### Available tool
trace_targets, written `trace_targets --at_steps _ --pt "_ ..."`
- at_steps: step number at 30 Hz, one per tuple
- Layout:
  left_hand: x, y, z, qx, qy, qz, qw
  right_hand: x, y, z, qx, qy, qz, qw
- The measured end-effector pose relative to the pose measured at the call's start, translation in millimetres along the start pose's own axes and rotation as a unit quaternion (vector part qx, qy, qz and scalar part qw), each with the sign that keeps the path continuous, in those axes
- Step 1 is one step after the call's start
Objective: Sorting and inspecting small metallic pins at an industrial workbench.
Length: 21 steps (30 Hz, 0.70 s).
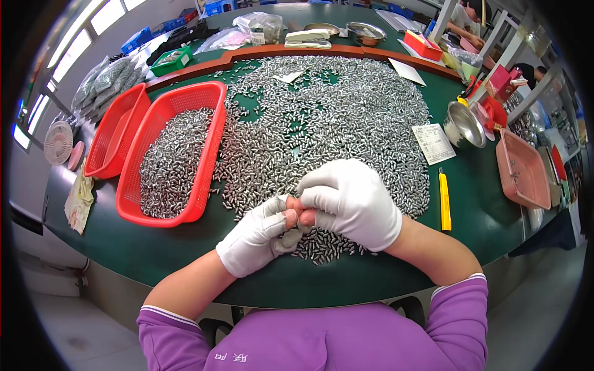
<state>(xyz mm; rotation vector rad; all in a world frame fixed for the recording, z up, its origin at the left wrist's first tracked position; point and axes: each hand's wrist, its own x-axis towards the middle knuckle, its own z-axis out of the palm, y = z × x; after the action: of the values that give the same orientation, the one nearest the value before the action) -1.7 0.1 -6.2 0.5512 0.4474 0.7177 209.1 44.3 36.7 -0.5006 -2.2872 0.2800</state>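
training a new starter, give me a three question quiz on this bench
1. True or false: the slim yellow plastic tool lies right of the spread of oblong silvery metallic pieces.
2. What's in the perforated red plastic basket beside the spread: a) wooden blocks, b) oblong silvery pieces, c) blue rope?
3. Which colour are the fabric gloves on the left hand and right hand?

Key: 1 true; 2 b; 3 white.

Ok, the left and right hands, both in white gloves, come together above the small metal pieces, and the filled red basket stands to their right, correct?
Not quite: the head view shows the filled red basket to their left. The left hand and right hand do come together above the small metal pieces.
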Motion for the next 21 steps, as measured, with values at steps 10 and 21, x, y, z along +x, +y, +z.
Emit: trace_targets --at_steps 10,21 --pt "-2 2 4 0.032 0.033 0.021 0.999 -9 10 3 -0.067 -0.07 0.135 0.986" --pt "-3 5 5 0.034 0.032 0.011 0.999 -17 15 14 -0.15 -0.111 0.149 0.971"
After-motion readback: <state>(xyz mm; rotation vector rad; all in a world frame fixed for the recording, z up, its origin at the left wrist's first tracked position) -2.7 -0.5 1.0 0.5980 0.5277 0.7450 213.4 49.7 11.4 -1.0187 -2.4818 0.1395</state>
